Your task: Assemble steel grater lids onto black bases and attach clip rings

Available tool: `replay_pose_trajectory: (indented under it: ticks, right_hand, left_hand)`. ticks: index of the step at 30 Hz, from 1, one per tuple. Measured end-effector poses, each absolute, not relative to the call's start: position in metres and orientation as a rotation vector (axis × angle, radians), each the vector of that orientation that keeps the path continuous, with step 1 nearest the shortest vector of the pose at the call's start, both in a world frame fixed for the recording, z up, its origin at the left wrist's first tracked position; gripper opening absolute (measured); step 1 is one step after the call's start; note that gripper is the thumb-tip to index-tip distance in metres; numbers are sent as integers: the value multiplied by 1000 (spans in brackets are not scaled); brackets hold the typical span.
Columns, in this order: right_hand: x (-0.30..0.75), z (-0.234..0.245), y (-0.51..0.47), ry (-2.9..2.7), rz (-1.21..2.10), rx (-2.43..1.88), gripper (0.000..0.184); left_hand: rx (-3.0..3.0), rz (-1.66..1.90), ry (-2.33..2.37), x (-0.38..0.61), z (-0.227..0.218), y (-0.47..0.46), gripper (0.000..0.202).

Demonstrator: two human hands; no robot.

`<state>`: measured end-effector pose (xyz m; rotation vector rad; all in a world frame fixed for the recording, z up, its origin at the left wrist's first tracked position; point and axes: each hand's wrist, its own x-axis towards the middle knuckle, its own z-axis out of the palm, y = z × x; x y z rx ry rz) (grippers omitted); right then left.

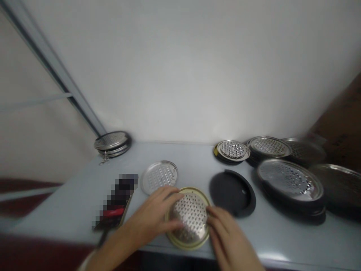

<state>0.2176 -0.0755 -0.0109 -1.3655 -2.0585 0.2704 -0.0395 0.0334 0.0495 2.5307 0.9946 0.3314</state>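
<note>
The gold-rimmed grater disc (193, 216) is at the near edge of the table (76, 205), between both hands; whether it rests there or is lifted cannot be told. The left hand (150, 213) lies over its left side, thumb and fingers spread wide across the rim and face. The right hand (229, 233) touches the right rim with fingers bunched narrow; a grip from beneath is hidden.

Close behind the left hand lies a silver perforated disc (158, 175), and to its left a pixelated dark-and-red object (120, 203). A black round piece (227, 194) sits just beyond the right hand, crowding that side. Farther right are a large grater stack (290, 180), smaller graters (232, 149) near the wall (197, 75), and a brown carton (345, 116). Another stack (113, 143) occupies the far left corner.
</note>
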Motion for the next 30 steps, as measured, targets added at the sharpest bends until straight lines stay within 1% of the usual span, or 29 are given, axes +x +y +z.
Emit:
replay_pose_trajectory:
  ticks: [4, 9, 12, 15, 17, 19, 21, 25, 27, 30]
  right_hand:
    - [218, -12, -77, -2075, 217, -1381, 31]
    - [219, -17, -75, -2106, 59, -1338, 32]
    - [218, -23, -72, -2101, -34, -1321, 28]
    - [217, -26, -69, -2085, -115, -1295, 24]
    - [216, -25, -67, -2073, -164, -1270, 22]
    - [216, -23, -66, -2067, -205, -1247, 22]
    - [218, -21, -64, -2080, -236, -1227, 21]
    - [224, -24, -61, -2155, -292, -1190, 21]
    - [227, -28, -60, -2183, -311, -1186, 21]
    - [226, -30, -59, -2176, -331, -1176, 21]
  left_hand:
    - [2537, 287, 992, -39, 37, 32, 78]
    - [2552, 263, 1102, -32, 31, 31, 75]
    - [2598, 348, 1123, -35, 35, 33, 65]
    - [2680, 458, 1321, -41, 39, 38, 40]
    - [2732, 415, 1472, -46, 41, 43, 25]
    - [2783, 303, 1523, -50, 42, 46, 14]
    - [2826, 229, 1505, -53, 40, 47, 12]
    - [2850, 226, 1481, -54, 36, 44, 16]
    - [2845, 347, 1465, -53, 37, 41, 16]
    - [2796, 696, 1411, -49, 44, 37, 18]
